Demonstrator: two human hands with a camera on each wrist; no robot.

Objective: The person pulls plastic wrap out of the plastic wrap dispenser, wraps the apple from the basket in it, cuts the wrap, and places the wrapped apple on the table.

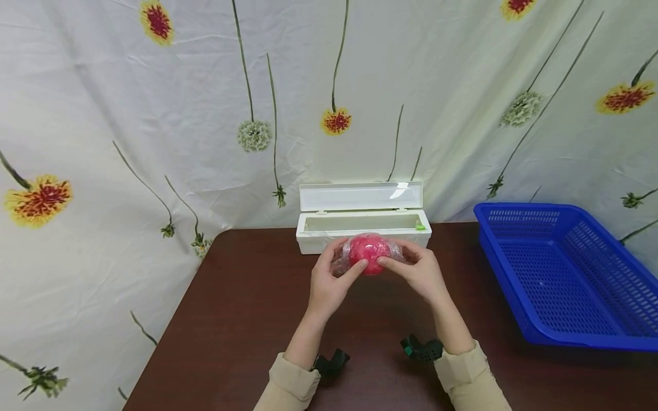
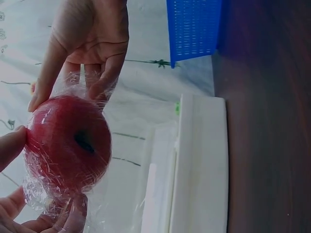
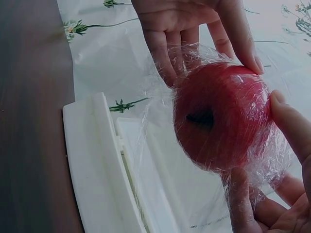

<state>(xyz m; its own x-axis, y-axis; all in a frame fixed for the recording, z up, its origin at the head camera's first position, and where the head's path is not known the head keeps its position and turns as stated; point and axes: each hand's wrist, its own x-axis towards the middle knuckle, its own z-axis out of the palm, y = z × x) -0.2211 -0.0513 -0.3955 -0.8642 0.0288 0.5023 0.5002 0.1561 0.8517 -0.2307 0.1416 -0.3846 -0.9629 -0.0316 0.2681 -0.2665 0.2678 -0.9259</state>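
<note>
Held up between both hands is a red apple [image 1: 371,250] in crinkled clear plastic wrap. My left hand [image 1: 327,286] grips its left side, thumb on the near face. From the other side my right hand [image 1: 425,273] grips it the same way, the two thumb tips close together. In the left wrist view the dark hollow of the apple [image 2: 68,143] shows through the film. Loose, bunched wrap [image 3: 269,162] sticks out near the fingers in the right wrist view. Just behind the apple stands a white cling film box [image 1: 313,245], its lid [image 1: 354,197] raised.
A blue perforated plastic basket [image 1: 506,285] stands on the right of the dark brown table [image 1: 231,319]. A small green piece [image 1: 420,227] sits at the box's right end. Behind the table hangs a white flowered cloth [image 1: 195,103].
</note>
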